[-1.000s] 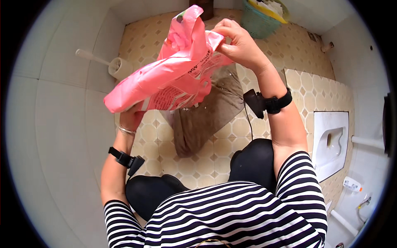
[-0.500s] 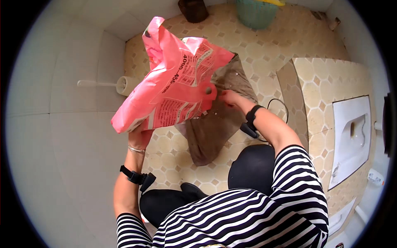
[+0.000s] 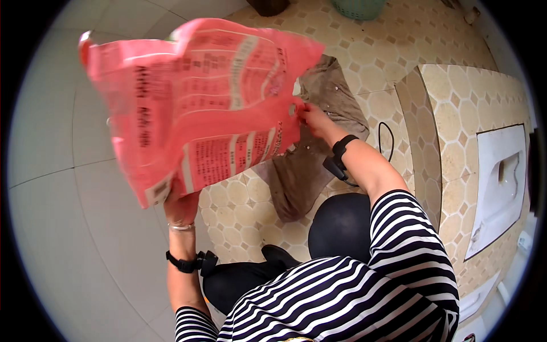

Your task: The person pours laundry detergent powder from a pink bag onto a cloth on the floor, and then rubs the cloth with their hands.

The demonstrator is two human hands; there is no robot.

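A large pink plastic bag, printed on its side, hangs tilted in front of me above the floor. My left hand supports its lower left corner, the fingers partly hidden behind the plastic. At the bag's right edge, beside the punched handle hole, my right hand pinches the plastic. Beneath that edge a damp-looking brown cloth lies spread on the tiles, with small white bits scattered over it. Part of the cloth is covered by the bag.
To the right rises a tiled step with a white squat toilet set into it. A green basket and a dark bucket stand at the far side. Grey-white wall panels border the left. A black cable loops near my right forearm.
The bag has swung left and tipped flatter, its far end now nearer the left wall. My left hand has moved slightly left and down; my right hand keeps at the hole's edge.
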